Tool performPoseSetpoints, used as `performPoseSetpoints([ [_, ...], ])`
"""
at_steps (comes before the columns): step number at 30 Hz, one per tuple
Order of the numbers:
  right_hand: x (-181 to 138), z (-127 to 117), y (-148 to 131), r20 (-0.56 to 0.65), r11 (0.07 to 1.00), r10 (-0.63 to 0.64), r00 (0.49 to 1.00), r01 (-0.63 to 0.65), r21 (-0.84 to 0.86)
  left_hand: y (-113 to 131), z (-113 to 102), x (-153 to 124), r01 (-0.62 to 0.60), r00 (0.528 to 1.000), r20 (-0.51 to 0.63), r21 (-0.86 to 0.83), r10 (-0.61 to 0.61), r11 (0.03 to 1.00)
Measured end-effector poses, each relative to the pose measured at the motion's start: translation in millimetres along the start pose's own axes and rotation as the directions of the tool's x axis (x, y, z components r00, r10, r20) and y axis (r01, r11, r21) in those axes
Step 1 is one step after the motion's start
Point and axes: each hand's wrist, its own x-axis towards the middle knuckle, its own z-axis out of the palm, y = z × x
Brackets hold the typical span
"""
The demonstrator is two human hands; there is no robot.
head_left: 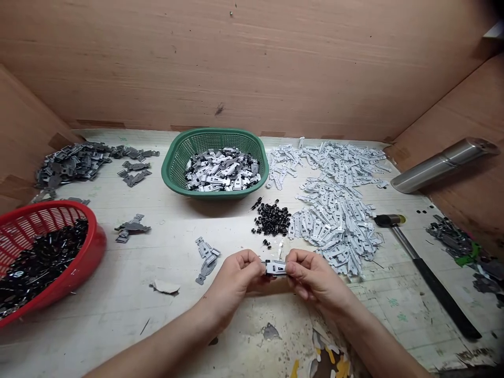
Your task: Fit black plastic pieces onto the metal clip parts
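Observation:
Between my two hands, a small white toy car (276,268) with black wheels is held level above the table. My left hand (242,273) pinches its left end, and my right hand (309,270) grips the right end; fingertips hide both ends. Just beyond lies a pile of black toy wheels (273,218). White car body shells (338,220) are heaped to the right of it. Several grey chassis plates (207,258) lie left of my left hand. A green basket (167,184) behind holds many white-and-black toy cars.
A red basket (98,236) of black parts stands at left, with grey plates (73,163) piled behind. On the right lie a hammer (433,286), a leaning metal tube (441,167) and dark scraps (452,239). Cardboard walls (252,68) enclose the worktop, whose front surface is torn.

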Motion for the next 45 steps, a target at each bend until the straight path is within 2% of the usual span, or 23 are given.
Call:
performPoseSetpoints([
  [5, 4, 5, 9, -0.02, 0.998, -0.063, 0.998, 0.063, 0.006, 2, 1, -2, -0.053, 0.998, 0.032, 0.037, 0.052, 0.998],
  [10, 0, 8, 12, -0.042, 0.985, -0.163, 0.986, 0.16, -0.069, 3, -1, 0, -0.068, 0.985, 0.167, 0.207, 0.033, 0.976],
  [12, -2, 7, 10, -0.026, 0.98, -0.182, 0.983, 0.179, -0.092, 4, 0, -1, -0.101, 0.984, 0.168, 0.291, 0.053, 0.951],
  [17, -5, 3, -1, 0.103, 0.988, -0.139, 0.985, 0.144, -0.051, 11, 1, -4, -0.215, 0.971, 0.181, 0.365, 0.157, 0.906],
  [20, -6, 5, -1, 0.086, 0.978, -0.191, 0.978, 0.196, -0.065, 12, -1, -3, -0.284, 0.957, 0.193, 0.448, 0.218, 0.848],
  [24, -5, 10, 7, 0.025, 0.971, -0.231, 0.973, 0.232, -0.051, 6, -3, 0, -0.325, 0.944, 0.132, 0.532, 0.303, 0.782],
  [30, -2, 14, 5, 0.006, 0.968, -0.244, 0.97, 0.243, -0.068, 2, -4, -2, -0.342, 0.936, 0.104, 0.5, 0.337, 0.796],
  [33, -4, 15, -10, 0.058, 0.965, -0.216, 0.975, 0.222, -0.14, 8, -3, -7, -0.345, 0.937, 0.118, 0.449, 0.328, 0.824],
  [38, -3, 16, -28, 0.133, 0.951, -0.195, 0.972, 0.221, -0.217, 15, -2, -11, -0.28, 0.96, 0.103, 0.397, 0.261, 0.874],
  [41, -1, 18, -28, 0.153, 0.949, -0.182, 0.971, 0.214, -0.233, 15, -4, -12, -0.249, 0.968, 0.115, 0.403, 0.221, 0.881],
  [45, 2, 16, -24, 0.157, 0.954, -0.175, 0.972, 0.207, -0.218, 15, -3, -13, -0.255, 0.967, 0.107, 0.425, 0.231, 0.869],
])
